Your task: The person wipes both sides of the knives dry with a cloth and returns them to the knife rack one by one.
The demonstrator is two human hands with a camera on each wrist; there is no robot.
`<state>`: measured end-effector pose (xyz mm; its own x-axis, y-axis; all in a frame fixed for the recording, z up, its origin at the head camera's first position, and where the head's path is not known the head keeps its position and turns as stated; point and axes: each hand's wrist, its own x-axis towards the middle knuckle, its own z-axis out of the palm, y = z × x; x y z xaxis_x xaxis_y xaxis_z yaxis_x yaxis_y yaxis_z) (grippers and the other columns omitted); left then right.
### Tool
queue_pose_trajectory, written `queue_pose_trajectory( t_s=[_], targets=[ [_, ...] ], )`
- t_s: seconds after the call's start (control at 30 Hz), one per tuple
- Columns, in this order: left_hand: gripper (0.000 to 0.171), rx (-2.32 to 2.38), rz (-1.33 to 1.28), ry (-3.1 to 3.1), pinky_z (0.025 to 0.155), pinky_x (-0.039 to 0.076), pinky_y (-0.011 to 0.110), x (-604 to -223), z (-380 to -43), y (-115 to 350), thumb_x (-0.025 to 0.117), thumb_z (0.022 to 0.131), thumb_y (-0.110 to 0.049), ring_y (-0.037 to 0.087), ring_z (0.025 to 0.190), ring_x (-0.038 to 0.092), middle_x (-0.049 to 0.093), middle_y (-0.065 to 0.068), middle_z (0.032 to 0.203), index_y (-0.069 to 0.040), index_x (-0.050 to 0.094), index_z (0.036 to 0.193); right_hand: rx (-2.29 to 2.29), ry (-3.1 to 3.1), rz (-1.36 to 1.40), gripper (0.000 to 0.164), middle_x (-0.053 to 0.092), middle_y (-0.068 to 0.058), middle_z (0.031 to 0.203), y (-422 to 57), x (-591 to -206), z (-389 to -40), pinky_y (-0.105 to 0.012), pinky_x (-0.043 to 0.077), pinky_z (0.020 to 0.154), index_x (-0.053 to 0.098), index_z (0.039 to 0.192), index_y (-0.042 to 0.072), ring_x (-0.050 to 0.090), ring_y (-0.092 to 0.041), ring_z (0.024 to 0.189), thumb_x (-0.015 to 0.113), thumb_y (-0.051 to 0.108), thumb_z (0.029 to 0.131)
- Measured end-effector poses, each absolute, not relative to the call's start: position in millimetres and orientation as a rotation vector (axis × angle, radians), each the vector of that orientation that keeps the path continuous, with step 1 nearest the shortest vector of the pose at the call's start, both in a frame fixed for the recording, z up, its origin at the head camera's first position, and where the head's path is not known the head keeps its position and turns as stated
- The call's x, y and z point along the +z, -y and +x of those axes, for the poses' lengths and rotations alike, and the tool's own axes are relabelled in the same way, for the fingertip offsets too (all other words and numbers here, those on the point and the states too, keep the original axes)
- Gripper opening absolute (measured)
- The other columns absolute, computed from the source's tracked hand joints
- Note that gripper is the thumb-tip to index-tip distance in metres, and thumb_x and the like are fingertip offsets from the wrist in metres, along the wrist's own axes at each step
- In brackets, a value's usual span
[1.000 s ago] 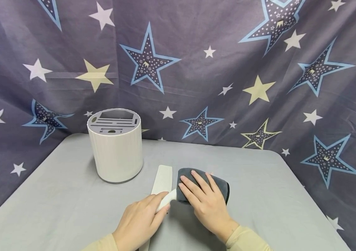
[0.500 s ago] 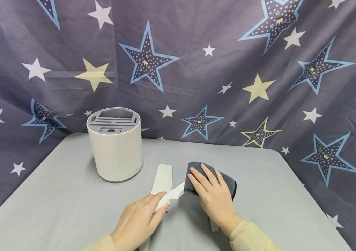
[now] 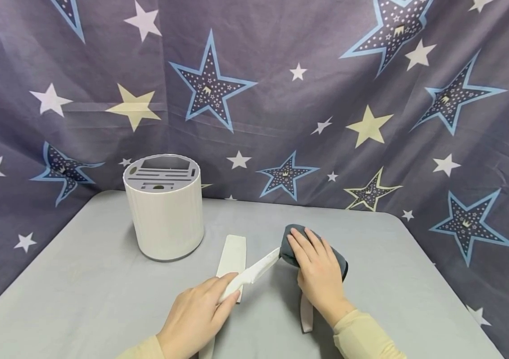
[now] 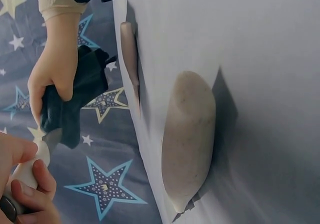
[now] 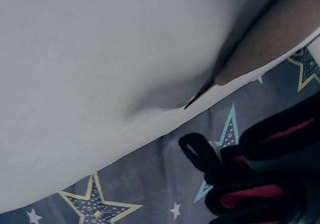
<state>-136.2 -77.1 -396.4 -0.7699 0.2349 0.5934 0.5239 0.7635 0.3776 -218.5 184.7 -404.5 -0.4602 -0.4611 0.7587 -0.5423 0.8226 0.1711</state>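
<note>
My left hand (image 3: pixel 193 311) grips a white knife (image 3: pixel 259 269) by its handle, the blade pointing up and to the right. My right hand (image 3: pixel 319 276) holds a folded dark grey cloth (image 3: pixel 287 248) round the tip end of the blade, which hides the tip. In the left wrist view, fingers curl round the white handle (image 4: pixel 29 173) and the cloth (image 4: pixel 62 109) hangs from the other hand. Beneath the left hand a broad white blade (image 3: pixel 233 254) lies on the table. A pale pinkish handle (image 3: pixel 307 314) shows under the right forearm.
A white round knife block (image 3: pixel 164 224) with a grey slotted top stands at the back left of the grey table (image 3: pixel 79 289). Behind the table hangs a dark curtain (image 3: pixel 277 99) printed with stars. In the right wrist view, dark cloth folds (image 5: pixel 200 151) show reddish patches.
My right hand and the cloth have slid right and away along the blade, baring more of it. The pinkish handle on the table has come into sight. The left hand has barely moved.
</note>
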Motion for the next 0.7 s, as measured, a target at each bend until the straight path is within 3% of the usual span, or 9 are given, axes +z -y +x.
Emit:
queue_pose_trajectory(
  t_s=[0.23,0.47,0.7],
  targets=[
    [0.033,-0.742,-0.588,2.354,0.051,0.038,0.017,-399,-140,77,0.075,0.086,-0.021,-0.005,0.063,0.046,0.065,-0.016,0.084,-0.019,0.069,0.118,0.373,2.203,0.612,0.072,0.060,-0.009,0.137,-183,-402,-217,-0.050,0.048,0.100,0.057,0.135,0.004,0.058,-0.033,0.124,0.064,-0.010,0.065],
    [0.035,-0.694,-0.606,2.294,0.049,0.038,0.017,-399,-144,78,0.076,0.084,-0.020,-0.002,0.061,0.046,0.065,-0.012,0.083,-0.015,0.069,0.118,0.686,2.265,0.443,0.071,0.062,-0.013,0.135,-174,-400,-212,-0.055,0.050,0.093,0.058,0.136,0.006,0.060,-0.037,0.121,0.061,-0.011,0.068],
    [0.035,-0.699,-0.590,2.282,0.050,0.038,0.018,-397,-146,78,0.076,0.083,-0.020,-0.001,0.060,0.047,0.069,-0.009,0.088,-0.015,0.069,0.117,1.014,2.311,0.275,0.067,0.061,-0.011,0.136,-165,-394,-206,-0.052,0.047,0.101,0.059,0.136,0.012,0.058,-0.034,0.125,0.056,-0.012,0.073]
  ],
)
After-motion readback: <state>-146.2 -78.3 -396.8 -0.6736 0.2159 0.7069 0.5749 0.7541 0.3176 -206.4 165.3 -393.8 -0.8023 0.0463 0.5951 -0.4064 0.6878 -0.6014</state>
